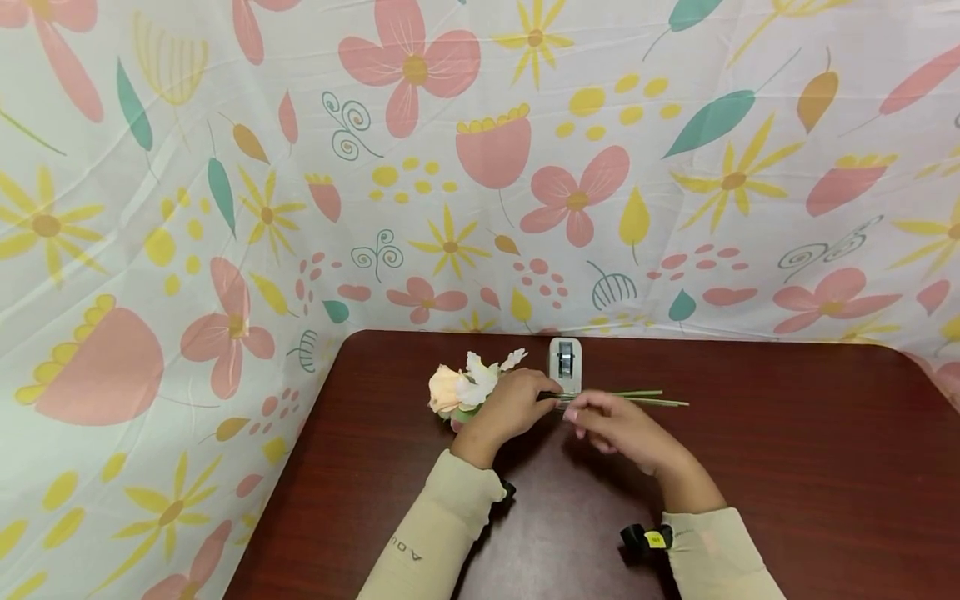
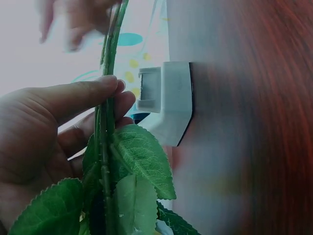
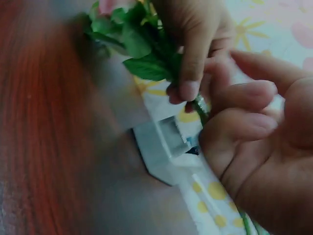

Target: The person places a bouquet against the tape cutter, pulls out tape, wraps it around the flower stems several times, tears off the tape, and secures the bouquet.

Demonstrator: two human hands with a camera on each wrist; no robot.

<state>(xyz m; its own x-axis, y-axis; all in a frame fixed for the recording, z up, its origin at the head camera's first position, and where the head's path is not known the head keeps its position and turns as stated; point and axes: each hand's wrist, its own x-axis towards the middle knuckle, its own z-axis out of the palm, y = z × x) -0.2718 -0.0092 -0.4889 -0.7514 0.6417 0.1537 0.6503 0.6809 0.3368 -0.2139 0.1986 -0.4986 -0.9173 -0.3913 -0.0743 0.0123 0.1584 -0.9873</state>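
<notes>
My left hand point(image 1: 513, 404) pinches a bundle of green artificial flower stems point(image 2: 108, 63) between thumb and fingers. At its near end are leaves point(image 2: 142, 152), a peach rose point(image 1: 446, 388) and a white flower point(image 1: 478, 382). A small shiny patch point(image 3: 200, 104) shows on the stems beside the left fingertips. My right hand point(image 1: 618, 425) is close by, fingers bent, with the stems running behind it; whether it pinches anything is unclear. In the left wrist view it is blurred. Just behind the stems stands a white tape dispenser point(image 1: 566, 362), its serrated cutter facing the hands in the wrist views.
The dark reddish-brown table point(image 1: 787, 467) has rounded back corners. A white cloth point(image 1: 480, 208) with printed flowers hangs behind it and along the left side. Stem ends point(image 1: 660, 402) stick out to the right, past the right hand. Black wrist cameras point(image 1: 645, 537) are strapped at the cuffs.
</notes>
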